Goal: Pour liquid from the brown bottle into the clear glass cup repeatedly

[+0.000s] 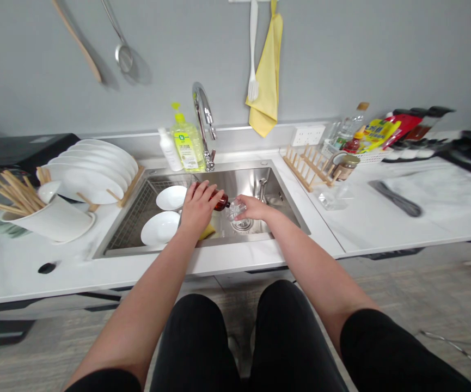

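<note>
We have the left hand (197, 207) with its fingers (209, 193) curled closed around a small amber bottle (221, 203), which lies roughly level, its neck pointing right, just beside a clear glass (235, 209). The right hand (255, 208) is nearer the glass, its fingers (243, 202) narrowly pinching it, though glare leaves the glass's tilt hard to judge. Both hands hover over a steel sink (251, 182), with a white bowl (160, 227) left of the left fingers.
</note>
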`<state>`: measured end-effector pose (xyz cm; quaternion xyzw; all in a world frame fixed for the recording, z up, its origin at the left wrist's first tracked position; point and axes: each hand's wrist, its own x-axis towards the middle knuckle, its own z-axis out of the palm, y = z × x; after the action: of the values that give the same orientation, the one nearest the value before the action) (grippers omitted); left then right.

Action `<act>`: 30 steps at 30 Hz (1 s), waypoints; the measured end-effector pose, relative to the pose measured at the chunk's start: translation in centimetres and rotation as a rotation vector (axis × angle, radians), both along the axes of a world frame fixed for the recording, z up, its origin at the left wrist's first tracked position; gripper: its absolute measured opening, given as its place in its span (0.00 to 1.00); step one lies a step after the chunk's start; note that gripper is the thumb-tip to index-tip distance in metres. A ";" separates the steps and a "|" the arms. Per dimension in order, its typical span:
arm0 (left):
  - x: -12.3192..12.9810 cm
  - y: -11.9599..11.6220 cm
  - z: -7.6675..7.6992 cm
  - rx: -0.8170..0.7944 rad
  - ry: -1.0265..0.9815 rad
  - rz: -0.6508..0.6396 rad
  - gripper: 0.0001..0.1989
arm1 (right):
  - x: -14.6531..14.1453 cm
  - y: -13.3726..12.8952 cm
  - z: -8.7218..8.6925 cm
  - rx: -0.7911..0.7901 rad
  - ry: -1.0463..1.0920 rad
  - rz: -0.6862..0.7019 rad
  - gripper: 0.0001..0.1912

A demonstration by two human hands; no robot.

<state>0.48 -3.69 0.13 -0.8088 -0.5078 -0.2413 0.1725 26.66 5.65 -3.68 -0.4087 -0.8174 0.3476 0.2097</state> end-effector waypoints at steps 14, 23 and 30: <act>0.0 -0.2 0.1 0.024 0.046 0.009 0.31 | -0.1 -0.2 0.5 0.003 -0.004 -0.002 0.35; -0.1 -0.1 -0.1 0.024 0.033 -0.012 0.30 | 0.0 -0.1 0.3 -0.014 -0.009 -0.009 0.35; 0.1 -0.3 -0.1 0.006 0.041 -0.031 0.31 | 0.2 -0.2 0.5 -0.007 -0.022 0.005 0.34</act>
<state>0.55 -4.01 0.05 -0.8208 -0.4907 -0.2291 0.1816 26.83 5.46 -3.23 -0.4113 -0.8194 0.3465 0.1984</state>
